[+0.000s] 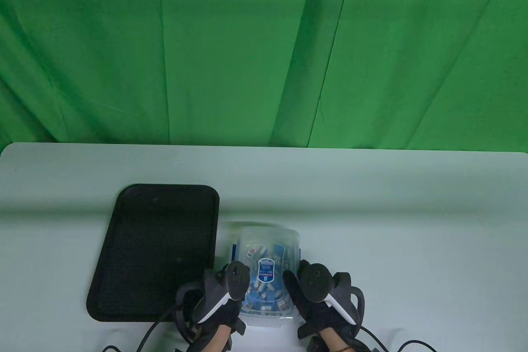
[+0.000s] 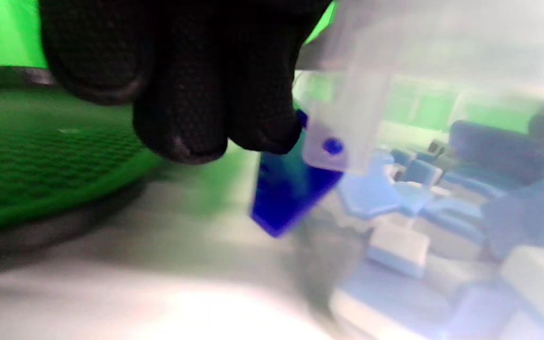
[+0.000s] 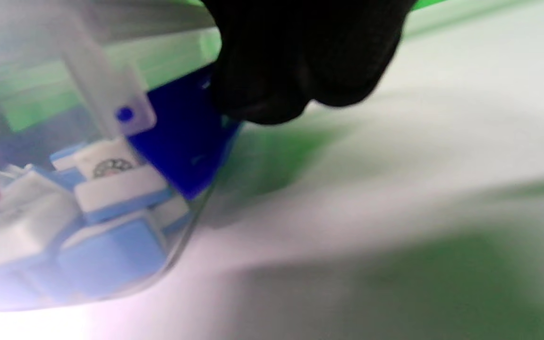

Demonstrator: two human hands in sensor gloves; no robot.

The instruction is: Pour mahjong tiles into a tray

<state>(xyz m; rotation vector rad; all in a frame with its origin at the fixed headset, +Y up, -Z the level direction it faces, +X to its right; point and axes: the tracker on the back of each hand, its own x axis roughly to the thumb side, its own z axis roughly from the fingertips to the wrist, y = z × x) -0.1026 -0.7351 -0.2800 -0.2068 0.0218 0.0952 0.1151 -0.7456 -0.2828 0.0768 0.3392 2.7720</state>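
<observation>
Both hands at the side latches of the closed tile box.

The mahjong tiles (image 1: 264, 282) lie in a clear lidded box (image 1: 268, 240) standing on the table (image 1: 412, 224), just right of the black tray (image 1: 123, 220). We set left hand (image 1: 218, 298) fingers (image 2: 182, 118) on the left blue latch (image 2: 286, 189) and right hand (image 1: 321, 294) fingers (image 3: 272, 94) on the right blue latch (image 3: 182, 141), probably to release the lid before pouring. We cannot tell whether either hand grips its latch.
</observation>
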